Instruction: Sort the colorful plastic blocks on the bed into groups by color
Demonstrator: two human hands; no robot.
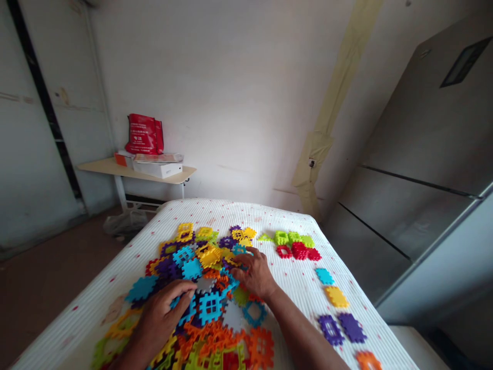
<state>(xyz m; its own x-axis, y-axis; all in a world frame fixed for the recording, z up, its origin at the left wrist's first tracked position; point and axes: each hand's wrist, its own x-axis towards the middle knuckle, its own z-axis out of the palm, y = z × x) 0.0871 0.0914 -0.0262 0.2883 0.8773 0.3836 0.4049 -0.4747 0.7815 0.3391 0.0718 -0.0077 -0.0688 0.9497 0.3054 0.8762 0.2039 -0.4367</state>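
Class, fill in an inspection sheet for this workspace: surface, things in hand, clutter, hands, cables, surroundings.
Surface: white ribbed cloth with small red dots, covering the table.
Things in hand: big mixed pile of coloured toothed tiles; both hands rest on it.
Sorted tiles: green row, red row, a blue tile, a yellow tile, two purple tiles, an orange tile at the edge.
Clutter: nothing seen besides the tiles.
Hands: left hand flat on the pile, fingers on a grey tile; right hand spread on the pile.
Cables: nothing seen.
Surroundings: side table with a red bag and white box; grey fridge on the right.
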